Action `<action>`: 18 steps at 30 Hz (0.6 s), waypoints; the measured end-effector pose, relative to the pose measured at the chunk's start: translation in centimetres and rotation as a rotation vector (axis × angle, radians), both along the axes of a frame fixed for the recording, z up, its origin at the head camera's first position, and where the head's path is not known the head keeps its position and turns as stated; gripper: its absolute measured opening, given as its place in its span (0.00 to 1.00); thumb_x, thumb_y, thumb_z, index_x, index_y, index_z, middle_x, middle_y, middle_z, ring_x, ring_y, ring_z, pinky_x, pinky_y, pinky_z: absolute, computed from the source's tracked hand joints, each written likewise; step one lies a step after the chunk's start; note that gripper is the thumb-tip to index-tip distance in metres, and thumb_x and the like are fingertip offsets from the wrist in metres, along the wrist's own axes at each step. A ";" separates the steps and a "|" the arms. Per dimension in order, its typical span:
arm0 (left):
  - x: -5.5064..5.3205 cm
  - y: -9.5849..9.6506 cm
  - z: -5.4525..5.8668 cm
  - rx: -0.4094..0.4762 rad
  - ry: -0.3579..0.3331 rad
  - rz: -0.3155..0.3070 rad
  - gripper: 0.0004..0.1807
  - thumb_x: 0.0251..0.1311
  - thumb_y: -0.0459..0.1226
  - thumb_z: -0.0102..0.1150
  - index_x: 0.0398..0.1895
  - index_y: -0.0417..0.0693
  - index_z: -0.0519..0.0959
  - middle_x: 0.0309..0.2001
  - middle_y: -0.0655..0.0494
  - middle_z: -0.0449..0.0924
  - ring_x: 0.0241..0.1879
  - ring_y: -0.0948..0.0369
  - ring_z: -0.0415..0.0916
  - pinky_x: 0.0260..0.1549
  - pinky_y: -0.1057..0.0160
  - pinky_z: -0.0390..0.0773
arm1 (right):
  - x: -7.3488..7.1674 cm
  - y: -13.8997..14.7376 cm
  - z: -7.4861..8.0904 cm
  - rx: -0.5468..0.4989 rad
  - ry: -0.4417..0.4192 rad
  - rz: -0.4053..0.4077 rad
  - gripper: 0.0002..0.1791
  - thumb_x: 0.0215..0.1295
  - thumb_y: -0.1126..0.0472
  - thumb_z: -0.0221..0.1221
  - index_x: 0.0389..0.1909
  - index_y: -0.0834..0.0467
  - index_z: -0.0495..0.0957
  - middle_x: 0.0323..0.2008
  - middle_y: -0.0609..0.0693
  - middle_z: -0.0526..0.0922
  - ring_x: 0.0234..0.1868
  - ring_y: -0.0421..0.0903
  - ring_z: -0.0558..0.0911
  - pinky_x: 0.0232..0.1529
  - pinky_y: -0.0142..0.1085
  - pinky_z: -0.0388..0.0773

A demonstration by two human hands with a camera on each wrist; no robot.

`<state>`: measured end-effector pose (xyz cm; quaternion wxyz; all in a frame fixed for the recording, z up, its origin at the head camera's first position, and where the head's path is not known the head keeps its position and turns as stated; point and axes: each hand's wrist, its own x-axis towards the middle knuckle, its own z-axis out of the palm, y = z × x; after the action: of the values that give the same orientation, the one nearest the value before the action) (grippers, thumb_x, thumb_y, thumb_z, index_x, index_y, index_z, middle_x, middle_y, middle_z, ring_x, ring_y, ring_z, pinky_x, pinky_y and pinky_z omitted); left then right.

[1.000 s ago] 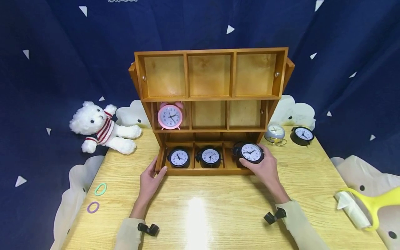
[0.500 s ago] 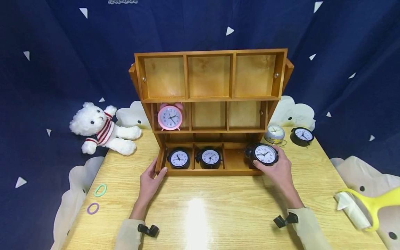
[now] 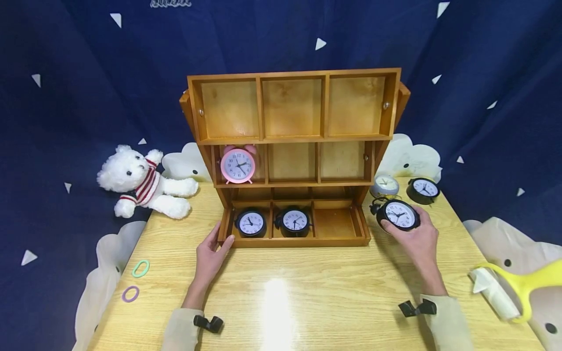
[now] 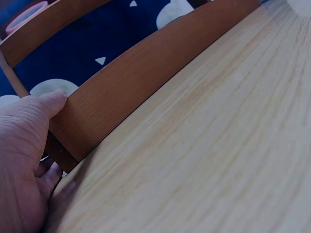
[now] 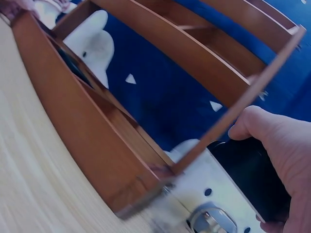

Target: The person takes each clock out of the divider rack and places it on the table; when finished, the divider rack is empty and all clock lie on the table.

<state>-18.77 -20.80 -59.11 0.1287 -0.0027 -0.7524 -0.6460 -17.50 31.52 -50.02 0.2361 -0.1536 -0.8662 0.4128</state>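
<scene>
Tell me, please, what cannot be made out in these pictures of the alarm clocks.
Head view: lower part of the blue-gray alarm clock, hidden behind the black alarm clock in the right hand.
Right wrist view: that clock's dial, hidden by its own case.
Left wrist view: numerals on the pink alarm clock, too small and slanted.

We see a dark blue cloth [image 3: 281, 29] hanging in soft folds behind the worktop [image 3: 333, 292], with small white triangles [image 3: 320, 44] scattered on it. Along the worktop's edges we notice white cloud shapes [image 3: 410, 155]. On the pale wood grain lies one bright reflection [image 3: 277, 312].
</scene>
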 end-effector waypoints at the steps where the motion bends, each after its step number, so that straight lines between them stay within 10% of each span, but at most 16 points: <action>1: 0.0 0.0 -0.1 0.002 0.001 -0.001 0.36 0.67 0.35 0.70 0.77 0.39 0.68 0.74 0.40 0.68 0.71 0.47 0.69 0.62 0.76 0.71 | 0.0 0.4 0.0 -0.005 -0.002 -0.018 0.47 0.47 0.53 0.82 0.68 0.63 0.73 0.59 0.67 0.81 0.57 0.63 0.79 0.53 0.45 0.72; 18: 0.1 0.1 0.1 -0.005 0.012 0.014 0.36 0.66 0.34 0.71 0.76 0.40 0.69 0.72 0.41 0.71 0.69 0.46 0.72 0.61 0.74 0.73 | -2.0 5.5 -3.3 -0.140 -0.065 -0.272 0.47 0.52 0.51 0.77 0.73 0.59 0.68 0.63 0.61 0.78 0.62 0.58 0.75 0.62 0.49 0.72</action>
<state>-18.71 -20.69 -58.97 0.1377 -0.0018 -0.7532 -0.6433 -19.46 37.03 -53.36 0.2503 -0.2989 -0.8138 0.4311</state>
